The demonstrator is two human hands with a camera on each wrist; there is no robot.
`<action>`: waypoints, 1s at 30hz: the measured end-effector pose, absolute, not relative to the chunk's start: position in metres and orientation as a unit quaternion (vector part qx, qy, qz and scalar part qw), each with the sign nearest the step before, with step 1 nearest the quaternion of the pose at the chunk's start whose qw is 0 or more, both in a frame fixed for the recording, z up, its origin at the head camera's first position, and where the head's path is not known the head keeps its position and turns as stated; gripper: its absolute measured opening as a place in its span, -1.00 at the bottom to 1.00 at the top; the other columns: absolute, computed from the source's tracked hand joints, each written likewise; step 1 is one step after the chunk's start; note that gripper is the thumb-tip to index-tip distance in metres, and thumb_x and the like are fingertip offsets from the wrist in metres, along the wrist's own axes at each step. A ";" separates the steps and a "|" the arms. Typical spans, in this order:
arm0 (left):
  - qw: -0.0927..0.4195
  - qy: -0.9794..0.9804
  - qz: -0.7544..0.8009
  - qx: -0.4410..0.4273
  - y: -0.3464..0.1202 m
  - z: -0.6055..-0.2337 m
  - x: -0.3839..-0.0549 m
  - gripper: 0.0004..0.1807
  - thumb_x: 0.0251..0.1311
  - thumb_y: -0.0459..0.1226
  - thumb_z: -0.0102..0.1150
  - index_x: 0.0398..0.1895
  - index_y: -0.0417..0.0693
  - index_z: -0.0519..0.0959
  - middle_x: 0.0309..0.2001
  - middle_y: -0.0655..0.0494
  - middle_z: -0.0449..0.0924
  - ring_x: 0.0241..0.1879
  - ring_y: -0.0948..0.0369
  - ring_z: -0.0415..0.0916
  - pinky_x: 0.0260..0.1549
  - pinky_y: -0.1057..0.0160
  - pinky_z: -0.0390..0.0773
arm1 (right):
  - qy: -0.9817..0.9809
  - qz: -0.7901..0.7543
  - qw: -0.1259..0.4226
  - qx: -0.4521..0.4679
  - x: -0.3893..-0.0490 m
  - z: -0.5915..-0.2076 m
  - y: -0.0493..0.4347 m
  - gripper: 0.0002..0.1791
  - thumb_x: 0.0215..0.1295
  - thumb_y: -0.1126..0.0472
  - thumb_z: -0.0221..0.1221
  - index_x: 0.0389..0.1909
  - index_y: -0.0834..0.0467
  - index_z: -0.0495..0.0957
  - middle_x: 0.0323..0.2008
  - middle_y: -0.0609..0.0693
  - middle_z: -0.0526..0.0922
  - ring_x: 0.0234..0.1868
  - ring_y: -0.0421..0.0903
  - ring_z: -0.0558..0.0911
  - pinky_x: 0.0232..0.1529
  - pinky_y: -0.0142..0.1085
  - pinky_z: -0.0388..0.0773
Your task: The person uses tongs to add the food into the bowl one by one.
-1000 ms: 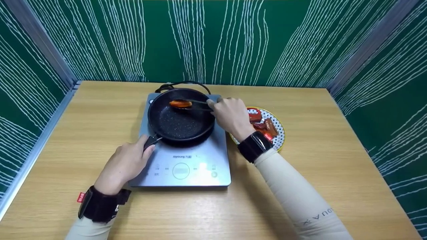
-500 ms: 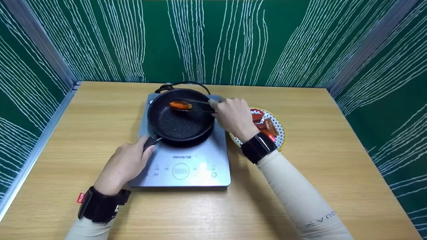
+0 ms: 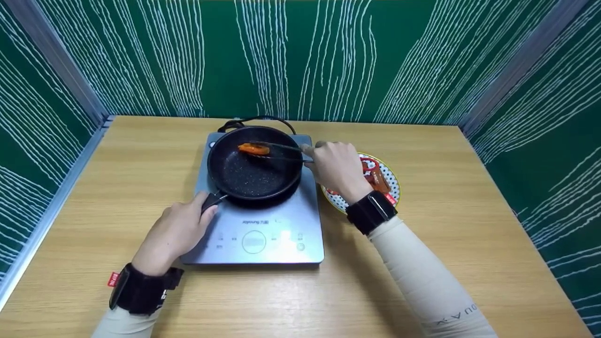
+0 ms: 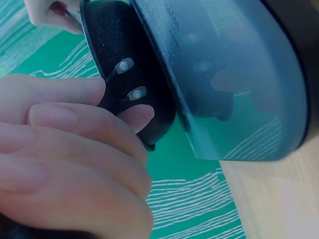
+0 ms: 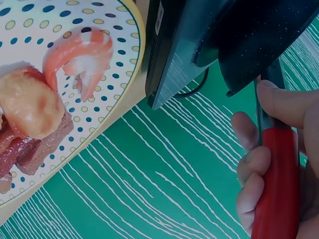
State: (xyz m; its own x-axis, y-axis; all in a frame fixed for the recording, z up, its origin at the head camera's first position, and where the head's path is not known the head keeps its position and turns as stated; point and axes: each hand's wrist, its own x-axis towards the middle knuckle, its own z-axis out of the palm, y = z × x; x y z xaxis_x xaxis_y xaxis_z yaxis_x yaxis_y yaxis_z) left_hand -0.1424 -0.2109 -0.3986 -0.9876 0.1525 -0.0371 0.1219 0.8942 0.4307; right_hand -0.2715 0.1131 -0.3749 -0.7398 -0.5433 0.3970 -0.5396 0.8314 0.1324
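My left hand (image 3: 173, 232) grips the black handle (image 3: 212, 201) of a speckled frying pan (image 3: 253, 180) on a grey induction cooker (image 3: 286, 256). In the left wrist view, its fingers (image 4: 89, 127) curl round beneath the pan's riveted side. My right hand (image 3: 339, 170) holds tongs (image 3: 281, 158) with a red handle (image 5: 279, 184). The two dark arms of the tongs reach over the pan's right rim, apart from each other. An orange piece of food (image 3: 253, 149) lies in the far left part of the pan, between the tips of the tongs.
A yellow-rimmed dotted plate (image 5: 87, 127) stands right of the cooker, partly behind the right wrist. On it are a shrimp (image 5: 82, 55), a yellowish round piece (image 5: 32, 102) and brown meat strips (image 5: 47, 142). A black cord (image 3: 272, 117) loops behind the cooker. Green patterned walls enclose the table.
My right hand has drawn back slightly to the right, and more of the tongs' arms shows. The orange piece stays at about the same spot. My left hand keeps still on the pan handle.
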 end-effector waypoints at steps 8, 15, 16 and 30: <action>0.018 0.973 0.215 0.080 -0.210 -0.399 -0.142 -0.73 0.66 -0.09 0.01 0.03 -0.14 0.42 -0.49 -0.04 0.37 -0.48 0.01 0.42 -0.49 0.04 0.38 | -0.933 0.017 0.221 0.284 -0.273 -0.378 0.116 -0.86 0.43 0.03 0.39 -0.18 0.00 0.78 -0.50 0.06 0.68 -0.56 0.07 0.61 -0.57 0.05 0.53; 0.024 0.974 0.213 0.074 -0.209 -0.398 -0.143 -0.71 0.66 -0.08 0.00 0.06 -0.14 0.43 -0.46 -0.09 0.41 -0.45 -0.02 0.44 -0.47 0.02 0.41 | -0.930 0.000 0.237 0.280 -0.274 -0.380 0.115 -0.84 0.48 0.04 0.34 -0.14 0.04 0.78 -0.51 0.07 0.67 -0.59 0.04 0.56 -0.60 0.03 0.52; 0.024 0.974 0.213 0.073 -0.209 -0.398 -0.143 -0.71 0.66 -0.08 0.00 0.06 -0.14 0.43 -0.46 -0.09 0.41 -0.45 -0.01 0.44 -0.47 0.02 0.40 | -0.929 -0.005 0.243 0.280 -0.274 -0.380 0.115 -0.83 0.49 0.05 0.32 -0.15 0.06 0.78 -0.50 0.08 0.67 -0.59 0.05 0.57 -0.60 0.03 0.52; 0.029 0.972 0.222 0.071 -0.210 -0.398 -0.141 -0.71 0.66 -0.07 0.00 0.08 -0.12 0.43 -0.44 -0.10 0.43 -0.45 0.00 0.44 -0.50 0.07 0.37 | -0.920 0.006 0.239 0.311 -0.265 -0.376 0.124 -0.70 0.41 0.08 0.40 0.12 -0.01 0.74 -0.39 0.11 0.71 -0.55 0.06 0.57 -0.59 0.00 0.54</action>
State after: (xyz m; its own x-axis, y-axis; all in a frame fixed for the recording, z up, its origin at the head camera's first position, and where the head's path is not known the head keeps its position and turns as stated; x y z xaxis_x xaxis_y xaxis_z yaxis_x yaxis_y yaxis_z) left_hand -0.1413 -0.2096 -0.3984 -0.9883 0.1507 -0.0239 0.1253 0.8912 0.4360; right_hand -0.2655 0.1236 -0.3756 -0.6925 -0.5688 0.4437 -0.5742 0.8070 0.1382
